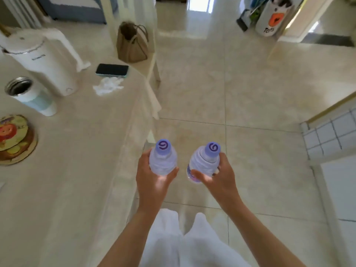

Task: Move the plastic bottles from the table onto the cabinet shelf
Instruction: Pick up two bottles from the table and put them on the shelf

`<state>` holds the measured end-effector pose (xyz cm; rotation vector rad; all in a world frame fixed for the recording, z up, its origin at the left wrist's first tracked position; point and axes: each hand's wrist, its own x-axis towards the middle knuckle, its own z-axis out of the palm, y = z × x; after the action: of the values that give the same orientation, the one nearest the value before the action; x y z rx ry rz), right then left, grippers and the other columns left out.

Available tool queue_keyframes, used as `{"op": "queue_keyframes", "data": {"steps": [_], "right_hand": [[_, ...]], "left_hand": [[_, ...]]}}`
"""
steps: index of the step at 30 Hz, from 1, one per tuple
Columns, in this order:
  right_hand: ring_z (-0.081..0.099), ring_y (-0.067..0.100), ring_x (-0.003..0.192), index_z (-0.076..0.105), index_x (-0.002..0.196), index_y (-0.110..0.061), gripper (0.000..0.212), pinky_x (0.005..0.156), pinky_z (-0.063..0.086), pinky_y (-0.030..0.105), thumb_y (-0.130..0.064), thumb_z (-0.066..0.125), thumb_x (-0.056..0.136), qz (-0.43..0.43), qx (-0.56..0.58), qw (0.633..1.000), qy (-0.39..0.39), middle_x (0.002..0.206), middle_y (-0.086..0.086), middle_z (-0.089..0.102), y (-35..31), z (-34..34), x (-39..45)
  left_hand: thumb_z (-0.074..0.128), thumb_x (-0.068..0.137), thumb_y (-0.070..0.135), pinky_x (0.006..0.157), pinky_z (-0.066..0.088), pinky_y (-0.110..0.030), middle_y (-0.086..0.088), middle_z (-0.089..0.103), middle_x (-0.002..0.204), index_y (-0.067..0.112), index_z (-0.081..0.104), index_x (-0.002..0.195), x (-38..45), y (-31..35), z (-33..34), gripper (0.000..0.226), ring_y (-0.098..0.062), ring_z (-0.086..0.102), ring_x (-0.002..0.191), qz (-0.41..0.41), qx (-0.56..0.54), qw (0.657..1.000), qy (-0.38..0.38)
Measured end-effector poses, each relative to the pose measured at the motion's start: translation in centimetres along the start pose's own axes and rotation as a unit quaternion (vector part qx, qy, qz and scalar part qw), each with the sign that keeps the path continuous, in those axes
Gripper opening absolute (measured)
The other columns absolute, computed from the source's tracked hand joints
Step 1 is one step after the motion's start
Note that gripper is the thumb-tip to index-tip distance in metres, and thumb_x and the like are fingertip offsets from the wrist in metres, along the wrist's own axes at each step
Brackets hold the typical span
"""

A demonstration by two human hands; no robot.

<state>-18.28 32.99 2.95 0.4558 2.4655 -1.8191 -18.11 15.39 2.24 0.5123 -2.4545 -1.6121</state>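
I hold two clear plastic bottles with purple caps upright over the tiled floor, just right of the table's edge. My left hand (pixel 152 176) grips the left bottle (pixel 162 160) around its body. My right hand (pixel 219 178) grips the right bottle (pixel 204 162), which carries a purple label low down. The two bottles are apart, side by side. The table (pixel 77 170), covered in a beige cloth, fills the left side. No cabinet shelf is identifiable in this view.
On the table stand a white kettle (pixel 44 60), an open thermos (pixel 28 95), a black phone (pixel 112 69), a crumpled tissue (pixel 107 85) and a round picture mat (pixel 15 139). A brown bag (pixel 133 43) sits on a chair. A white tiled unit (pixel 331 132) is at right.
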Motion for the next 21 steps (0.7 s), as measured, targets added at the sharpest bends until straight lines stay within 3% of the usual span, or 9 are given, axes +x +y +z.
{"op": "queue_keyframes", "data": {"steps": [4, 8, 12, 16, 21], "right_hand": [[0.064, 0.001, 0.093, 0.055, 0.118, -0.020, 0.068, 0.080, 0.053, 0.024, -0.021, 0.090, 0.060, 0.009, -0.002, 0.998, 0.070, 0.102, -0.016, 0.065, 2.5, -7.6, -0.9], [0.062, -0.001, 0.095, 0.054, 0.122, -0.018, 0.070, 0.079, 0.049, 0.015, -0.030, 0.086, 0.061, 0.015, -0.006, 0.990, 0.141, 0.104, -0.018, 0.064, 4.3, -13.8, -2.1], [0.063, 0.001, 0.096, 0.054, 0.120, -0.026, 0.067, 0.081, 0.050, 0.017, -0.022, 0.087, 0.062, 0.062, 0.028, 0.973, 0.222, 0.105, -0.017, 0.065, 6.3, -19.5, -3.3], [0.062, -0.003, 0.092, 0.054, 0.119, -0.029, 0.067, 0.074, 0.047, 0.009, -0.019, 0.087, 0.062, 0.106, 0.056, 0.946, 0.302, 0.104, -0.018, 0.065, 7.9, -23.8, -4.7], [0.061, -0.007, 0.086, 0.053, 0.118, -0.027, 0.063, 0.069, 0.044, 0.004, -0.019, 0.087, 0.065, 0.135, 0.053, 0.908, 0.393, 0.098, -0.016, 0.065, 9.3, -29.4, -5.8]], "left_hand": [[0.094, 0.059, 0.021, 0.083, 0.056, -0.036, 0.008, 0.071, 0.105, 0.027, 0.057, 0.118, -2.1, 3.2, 6.8, 0.069, -0.012, 0.069, 0.094, 0.012, -0.010, 0.996, -0.089], [0.094, 0.060, 0.022, 0.080, 0.055, -0.023, 0.011, 0.071, 0.102, 0.030, 0.058, 0.117, -4.2, 6.2, 13.1, 0.067, -0.006, 0.068, 0.091, 0.033, -0.017, 0.986, -0.165], [0.094, 0.059, 0.020, 0.080, 0.054, -0.025, 0.010, 0.069, 0.104, 0.029, 0.057, 0.118, -6.3, 8.8, 18.9, 0.070, -0.008, 0.067, 0.091, 0.072, -0.005, 0.966, -0.249], [0.094, 0.058, 0.019, 0.081, 0.053, -0.029, 0.007, 0.068, 0.103, 0.024, 0.056, 0.119, -8.1, 11.3, 24.2, 0.072, -0.015, 0.066, 0.092, 0.109, 0.024, 0.940, -0.322], [0.094, 0.057, 0.016, 0.085, 0.054, -0.033, 0.015, 0.067, 0.099, 0.033, 0.054, 0.116, -10.3, 14.7, 31.6, 0.073, -0.016, 0.068, 0.093, 0.123, 0.037, 0.901, -0.414]]}}
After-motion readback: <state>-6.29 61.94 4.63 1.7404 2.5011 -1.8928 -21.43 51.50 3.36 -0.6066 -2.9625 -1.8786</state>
